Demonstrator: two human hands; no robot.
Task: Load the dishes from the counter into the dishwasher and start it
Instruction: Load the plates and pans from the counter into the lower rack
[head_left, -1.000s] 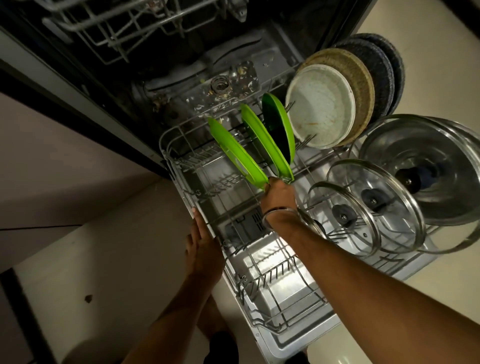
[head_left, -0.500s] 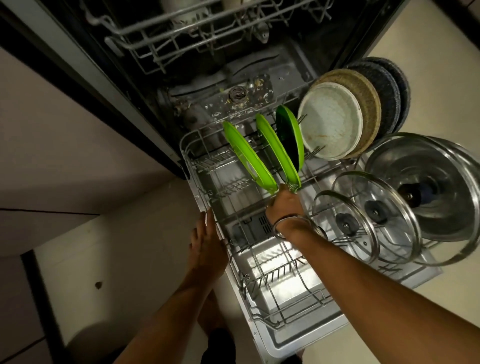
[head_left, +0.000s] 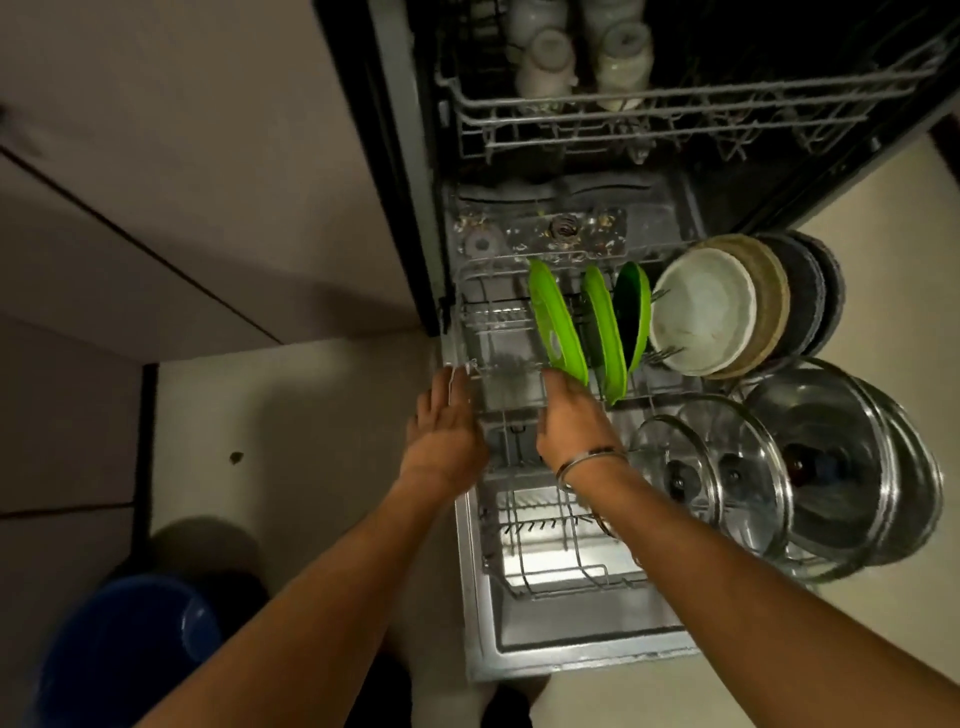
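Note:
The dishwasher's lower rack (head_left: 470, 499) is pulled out over the open door (head_left: 582, 649). Three green plates stand upright on edge in it: left (head_left: 556, 322), middle (head_left: 605, 327) and right (head_left: 636, 306). My right hand (head_left: 571, 421), with a bangle on the wrist, touches the lower edge of the left green plate; its fingers look fairly straight. My left hand (head_left: 441, 431) lies flat, its straight fingertips at the rack's left rim. A white plate (head_left: 701, 312), a tan plate (head_left: 769, 291) and dark plates (head_left: 815, 296) stand at the right.
Several glass lids (head_left: 727, 467) with steel rims fill the rack's right side. The upper rack (head_left: 675, 104) holds pale cups (head_left: 545, 62). A blue bucket (head_left: 119, 649) sits on the floor at lower left, beside cabinet fronts (head_left: 156, 182).
My right hand moved off the middle green plate's bottom edge to the left plate's. My left hand slid up along the rack's left rim. The view tilted, showing more of the upper rack.

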